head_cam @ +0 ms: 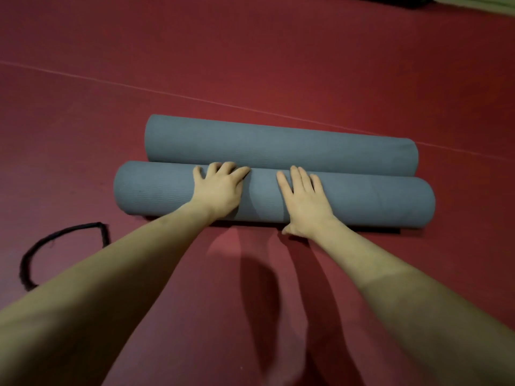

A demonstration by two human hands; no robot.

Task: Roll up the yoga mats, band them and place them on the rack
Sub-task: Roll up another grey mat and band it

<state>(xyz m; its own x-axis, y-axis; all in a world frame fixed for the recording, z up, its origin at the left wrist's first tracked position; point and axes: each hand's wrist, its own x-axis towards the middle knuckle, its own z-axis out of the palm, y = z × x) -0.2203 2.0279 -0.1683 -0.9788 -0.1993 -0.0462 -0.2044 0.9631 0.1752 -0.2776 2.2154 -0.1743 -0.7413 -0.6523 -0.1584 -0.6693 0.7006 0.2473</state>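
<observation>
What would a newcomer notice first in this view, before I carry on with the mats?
Two rolled blue-grey mats lie side by side mid-frame on the red floor: the far mat and the near mat, touching along their length. The left hand and right hand both press flat on the near mat with spread fingers. A black band lies loose on the floor at the lower left, partly hidden by the left forearm.

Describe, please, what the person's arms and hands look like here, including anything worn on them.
Both arms are bare along all that the head view shows: no sleeve reaches into the picture. The left hand and the right hand are ungloved. No ring, watch, bracelet or marking is visible on the wrists or fingers. Nails look short and unpainted, though the picture is a little soft for fine detail.
</observation>
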